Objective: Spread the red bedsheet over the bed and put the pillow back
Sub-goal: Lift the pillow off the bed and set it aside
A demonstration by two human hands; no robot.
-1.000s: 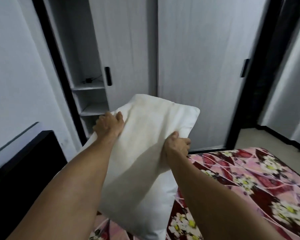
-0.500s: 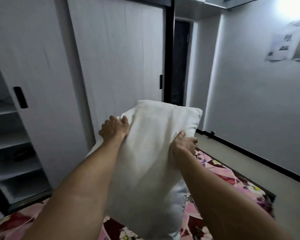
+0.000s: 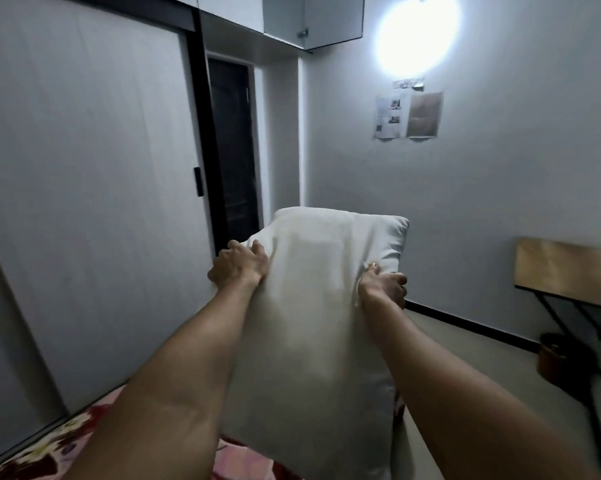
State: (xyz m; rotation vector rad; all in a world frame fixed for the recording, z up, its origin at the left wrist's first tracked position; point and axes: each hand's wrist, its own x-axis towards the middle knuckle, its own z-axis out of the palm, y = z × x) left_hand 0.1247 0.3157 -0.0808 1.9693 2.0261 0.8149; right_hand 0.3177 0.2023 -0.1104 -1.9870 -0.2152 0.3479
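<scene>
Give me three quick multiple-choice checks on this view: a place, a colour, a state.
1. Where is the wooden-topped table?
A) at the right, near the wall
B) at the left, beside the sliding door
C) on the bed

2. What colour is the pillow?
A) red
B) blue
C) white

3. What is the pillow's state?
A) lying flat on the bed
B) held up by both hands
C) leaning on the wall

1 A: it stands at the frame's right edge.
2 C: plain white fabric.
3 B: the left hand and right hand grip its sides in the air.
</scene>
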